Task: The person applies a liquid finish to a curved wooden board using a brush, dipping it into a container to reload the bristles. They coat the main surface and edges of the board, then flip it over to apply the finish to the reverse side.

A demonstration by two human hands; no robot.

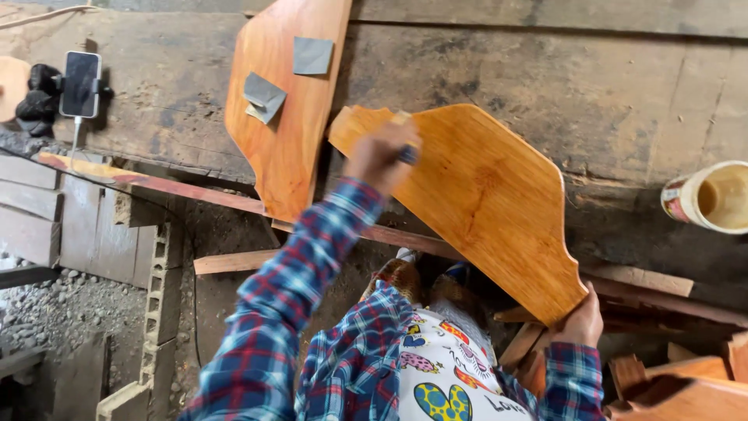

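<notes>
Left hand (383, 156) pressed on the upper end of a glossy orange-brown shaped wooden panel (483, 195), fingers folded over a small dark pad; hand blurred, exact grip on the pad hard to read. Right hand (580, 321) clasps the panel's lower corner from beneath, fingers wrapped round the edge. Panel lies tilted across the edge of a worn grey plank workbench (545, 86), lower end overhanging toward the person. Just beside it, a second orange varnished board (284, 148) carrying grey sandpaper squares (312, 55). Open tin of pale liquid (713, 197) at right. Black phone on a stand (81, 83) far left.
</notes>
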